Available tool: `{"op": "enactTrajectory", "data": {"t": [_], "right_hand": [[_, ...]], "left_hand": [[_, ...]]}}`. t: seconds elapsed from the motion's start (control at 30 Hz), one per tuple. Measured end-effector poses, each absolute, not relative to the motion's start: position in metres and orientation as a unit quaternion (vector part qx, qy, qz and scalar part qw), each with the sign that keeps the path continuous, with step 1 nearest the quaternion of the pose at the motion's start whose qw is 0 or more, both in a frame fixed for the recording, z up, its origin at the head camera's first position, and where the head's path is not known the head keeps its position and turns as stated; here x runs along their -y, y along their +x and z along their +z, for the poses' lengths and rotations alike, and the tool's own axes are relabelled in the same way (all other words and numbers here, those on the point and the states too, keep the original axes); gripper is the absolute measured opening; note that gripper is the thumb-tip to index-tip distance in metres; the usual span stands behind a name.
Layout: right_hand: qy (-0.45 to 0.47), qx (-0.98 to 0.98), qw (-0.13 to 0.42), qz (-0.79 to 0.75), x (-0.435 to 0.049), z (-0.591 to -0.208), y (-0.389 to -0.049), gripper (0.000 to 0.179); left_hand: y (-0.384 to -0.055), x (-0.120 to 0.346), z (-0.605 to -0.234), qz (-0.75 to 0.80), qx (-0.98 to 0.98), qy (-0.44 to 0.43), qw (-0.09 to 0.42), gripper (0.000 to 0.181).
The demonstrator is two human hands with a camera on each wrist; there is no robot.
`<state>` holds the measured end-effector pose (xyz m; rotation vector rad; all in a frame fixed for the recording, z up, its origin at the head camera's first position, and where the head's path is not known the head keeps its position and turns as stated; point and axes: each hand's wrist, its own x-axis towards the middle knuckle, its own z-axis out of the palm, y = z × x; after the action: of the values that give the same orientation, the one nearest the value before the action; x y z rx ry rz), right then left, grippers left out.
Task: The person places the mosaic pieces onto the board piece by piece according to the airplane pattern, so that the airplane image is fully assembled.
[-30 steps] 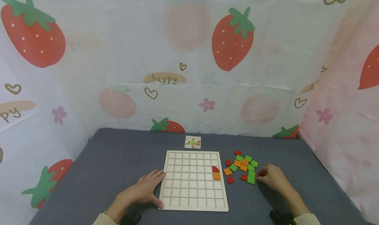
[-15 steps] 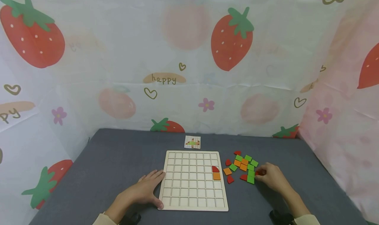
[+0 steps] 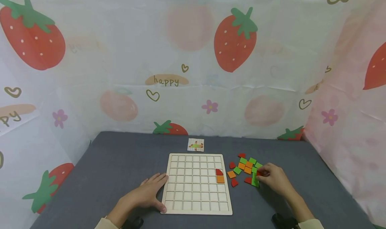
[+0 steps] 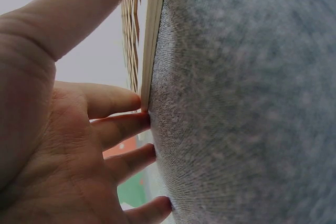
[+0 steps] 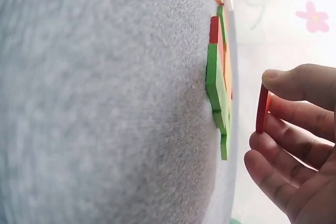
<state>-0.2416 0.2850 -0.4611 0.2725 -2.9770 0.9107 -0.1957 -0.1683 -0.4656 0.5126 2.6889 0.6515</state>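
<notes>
At lower right in my head view, the right hand (image 3: 275, 179) pinches 1 red tile (image 5: 262, 109), near-upright in the right wrist view. The board (image 3: 196, 187) lies leftward, at lower centre; I see the left hand (image 3: 147, 193), nearer it, touching its left edge, fingers extended.

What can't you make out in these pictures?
Head: outline of the thin red piece, partly hidden by the fingers of the right hand.
Head: exact pattern on the small white square paper card, too small.
Right wrist: most of that piece's face, nearly edge-on.
Left wrist: rest of the pale wooden grid board, cut off by the top edge.
</notes>
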Motion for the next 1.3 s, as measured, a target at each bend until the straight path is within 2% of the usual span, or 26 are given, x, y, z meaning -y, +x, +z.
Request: {"op": "enactTrajectory", "data": {"t": [0.97, 1.3], "right_hand": [[0.094, 0.944, 0.017, 0.314, -0.265, -0.459, -0.243, 0.025], [0.110, 0.942, 0.029, 0.316, -0.258, -0.458, -0.242, 0.024]], "left_hand": [[-0.195, 0.169, -0.465, 0.229, -0.942, 0.188, 0.157, 0.109], [-0.200, 0.172, -0.468, 0.232, -0.940, 0.182, 0.171, 0.108]]}}
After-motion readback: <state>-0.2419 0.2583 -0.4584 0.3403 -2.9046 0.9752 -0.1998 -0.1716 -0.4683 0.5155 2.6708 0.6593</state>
